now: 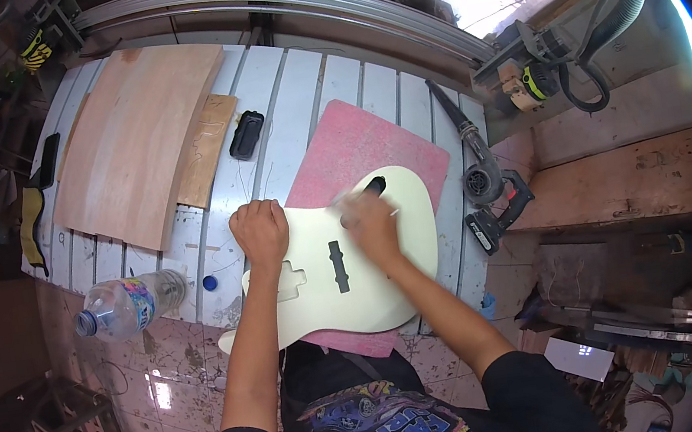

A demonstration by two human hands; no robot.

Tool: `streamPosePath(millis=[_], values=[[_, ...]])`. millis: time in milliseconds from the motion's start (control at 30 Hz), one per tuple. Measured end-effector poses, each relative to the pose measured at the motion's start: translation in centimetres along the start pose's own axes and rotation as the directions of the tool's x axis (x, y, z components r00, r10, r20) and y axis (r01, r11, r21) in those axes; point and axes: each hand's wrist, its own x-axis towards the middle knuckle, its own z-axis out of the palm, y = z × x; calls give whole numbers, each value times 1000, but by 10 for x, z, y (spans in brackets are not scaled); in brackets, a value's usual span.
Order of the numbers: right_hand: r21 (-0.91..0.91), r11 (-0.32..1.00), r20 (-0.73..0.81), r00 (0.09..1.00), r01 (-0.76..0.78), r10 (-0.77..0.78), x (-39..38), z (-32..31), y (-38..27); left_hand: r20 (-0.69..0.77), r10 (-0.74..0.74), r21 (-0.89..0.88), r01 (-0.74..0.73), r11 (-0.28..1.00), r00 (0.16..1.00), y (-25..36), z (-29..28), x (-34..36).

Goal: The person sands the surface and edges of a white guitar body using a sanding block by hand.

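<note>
A cream guitar body lies on a pink mat on the slatted white table. My left hand rests at its upper left edge, fingers curled over and gripping it. My right hand is over the upper right part of the body, partly covering a dark oblong cavity. It is smeared by motion, so its fingers and anything in them are unclear. A narrow black cavity sits mid-body, and my left forearm partly hides a pale recess.
A large plywood panel, a thinner board and a black case lie left and back. A plastic bottle and blue cap are at front left. A cordless blower lies right. A railed machine borders the back.
</note>
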Motion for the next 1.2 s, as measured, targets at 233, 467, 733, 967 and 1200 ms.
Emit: streamPosePath(millis=[233,467,733,967,1200], values=[[-139,926,-252,917,-351,310,-11,-28,56,5,3,21,-3,1000,1000,1,0,0],[-142,986,-99,992,-88,75,-48,-11,23,12,10,34,-10,999,1000,-1,-2,-1],[-147,981,-84,990,-129,117,-66,-1,-23,-24,-62,199,65,978,998,4,10,-2],[119,833,-154,819,-540,553,-4,-57,34,58,-122,138,113,984,991,9,8,-2],[-43,997,-137,988,-70,64,-65,-3,-46,1,-128,115,127,985,992,5,6,-2]])
